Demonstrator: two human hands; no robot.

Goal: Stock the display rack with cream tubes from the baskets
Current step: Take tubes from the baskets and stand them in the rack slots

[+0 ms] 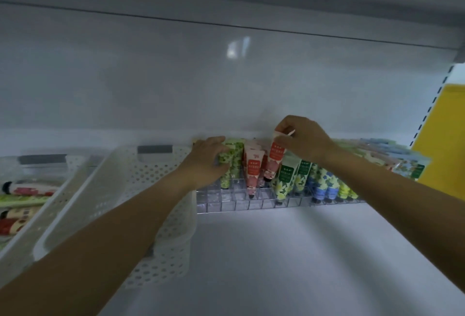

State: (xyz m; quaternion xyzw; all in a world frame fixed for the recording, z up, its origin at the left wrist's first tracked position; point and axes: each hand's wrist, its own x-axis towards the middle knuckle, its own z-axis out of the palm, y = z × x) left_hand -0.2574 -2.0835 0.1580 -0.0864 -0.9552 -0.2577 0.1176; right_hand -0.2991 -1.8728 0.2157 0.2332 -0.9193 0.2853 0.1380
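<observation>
The right hand (304,139) is pinched on the crimped end of a red cream tube (275,161), hung cap-down just over the display rack (226,206), while green tubes (235,156) are gripped by the left hand (206,159).

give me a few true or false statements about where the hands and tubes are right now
1. The right hand pinches a red tube by its flat end. True.
2. The left hand reaches into a basket. False: it holds green tubes in the rack.
3. Some front slots of the rack are empty. True.
4. The blue tubes stand left of the red tube. False: they stand to its right.
5. The far-left basket holds tubes lying down. True.
</observation>
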